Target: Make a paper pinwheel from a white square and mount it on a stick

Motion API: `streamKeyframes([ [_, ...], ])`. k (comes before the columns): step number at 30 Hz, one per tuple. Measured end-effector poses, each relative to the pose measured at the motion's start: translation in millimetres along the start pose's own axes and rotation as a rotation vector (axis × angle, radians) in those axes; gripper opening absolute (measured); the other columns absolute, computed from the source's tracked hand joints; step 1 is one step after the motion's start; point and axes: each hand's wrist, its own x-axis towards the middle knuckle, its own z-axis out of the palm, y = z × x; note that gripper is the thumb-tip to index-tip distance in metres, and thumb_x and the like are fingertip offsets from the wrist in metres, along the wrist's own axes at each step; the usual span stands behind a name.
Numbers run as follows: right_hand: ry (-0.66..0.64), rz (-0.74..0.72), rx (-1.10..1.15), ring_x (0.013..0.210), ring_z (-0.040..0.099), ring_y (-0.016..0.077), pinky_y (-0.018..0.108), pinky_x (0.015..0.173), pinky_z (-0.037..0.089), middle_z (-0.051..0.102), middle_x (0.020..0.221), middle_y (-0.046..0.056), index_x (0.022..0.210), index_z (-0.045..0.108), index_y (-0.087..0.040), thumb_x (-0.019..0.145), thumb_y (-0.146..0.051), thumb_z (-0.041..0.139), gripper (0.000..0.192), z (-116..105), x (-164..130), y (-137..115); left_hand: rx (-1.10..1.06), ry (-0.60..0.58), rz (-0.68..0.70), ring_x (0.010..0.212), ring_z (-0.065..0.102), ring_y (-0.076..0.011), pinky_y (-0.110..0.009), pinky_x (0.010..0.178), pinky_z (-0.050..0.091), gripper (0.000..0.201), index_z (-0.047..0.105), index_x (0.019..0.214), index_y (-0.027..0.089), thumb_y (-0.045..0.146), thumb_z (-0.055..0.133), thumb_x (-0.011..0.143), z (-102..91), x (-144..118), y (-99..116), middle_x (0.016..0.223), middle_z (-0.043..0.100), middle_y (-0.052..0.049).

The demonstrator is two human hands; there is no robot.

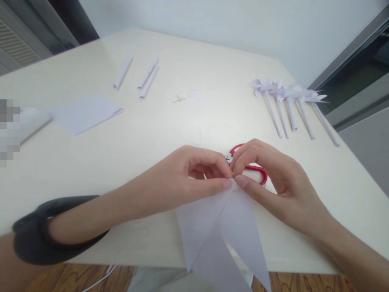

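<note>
Both the left hand [194, 174] and right hand [273, 178] pinch the paper [219, 231] at its tip, where a neat fold probably needs matched edges and firm, even pressure.

Only 1 view: a head-worn camera looks forward and steeply down across the near edge of a pale cream tabletop [170, 134], very close to the person's own hands. The far corner of the table and a white wall [212, 20] close off the top.
</note>
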Motion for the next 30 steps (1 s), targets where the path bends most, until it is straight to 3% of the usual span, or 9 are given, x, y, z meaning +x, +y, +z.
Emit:
streamKeyframes([
  [6,0.040,-0.247,-0.031,0.083,0.056,0.0152,0.032,0.074,0.048,0.059,0.087,0.004,0.082,0.061,-0.014,0.078,-0.008,0.066,0.009,-4.8,1.0,1.0,-0.305,-0.178,-0.081,0.065,0.057,-0.0084,-0.017,0.057,0.043,0.010,0.065,0.072,0.019,0.016,0.060,0.080,-6.4,1.2,-2.8,0.070,0.062,0.004],
  [10,0.018,-0.329,-0.095,0.082,0.057,0.0143,0.029,0.070,0.050,0.059,0.087,0.005,0.081,0.062,-0.014,0.078,-0.006,0.065,0.009,-8.5,-0.8,-0.2,-0.306,-0.206,-0.132,0.065,0.056,-0.0085,-0.017,0.058,0.041,0.008,0.063,0.072,0.018,0.018,0.061,0.080,-7.4,1.0,-2.3,0.070,0.060,0.004],
  [17,-0.051,-0.402,-0.135,0.080,0.057,0.0120,0.026,0.070,0.051,0.058,0.088,0.005,0.084,0.063,-0.013,0.080,-0.002,0.061,0.011,-9.6,0.8,-1.4,-0.202,-0.292,-0.096,0.072,0.054,-0.0115,-0.021,0.065,0.042,0.007,0.061,0.078,0.018,0.020,0.056,0.082,-7.4,3.8,-3.3,0.074,0.056,0.002],
  [23,-0.090,-0.419,-0.141,0.081,0.056,0.0114,0.024,0.070,0.050,0.057,0.088,0.005,0.086,0.064,-0.011,0.080,0.001,0.058,0.014,-8.7,2.1,1.5,-0.164,-0.272,-0.052,0.072,0.054,-0.0109,-0.021,0.064,0.042,0.009,0.061,0.076,0.018,0.016,0.054,0.082,-6.0,3.2,-4.5,0.075,0.056,0.003],
  [30,-0.057,-0.410,-0.225,0.081,0.055,0.0123,0.025,0.069,0.050,0.059,0.086,0.005,0.085,0.063,-0.012,0.079,0.002,0.058,0.016,-9.0,1.5,1.8,-0.244,-0.189,-0.107,0.069,0.055,-0.0092,-0.020,0.063,0.043,0.007,0.060,0.075,0.019,0.018,0.058,0.081,-5.4,3.7,-3.6,0.073,0.058,0.005],
])
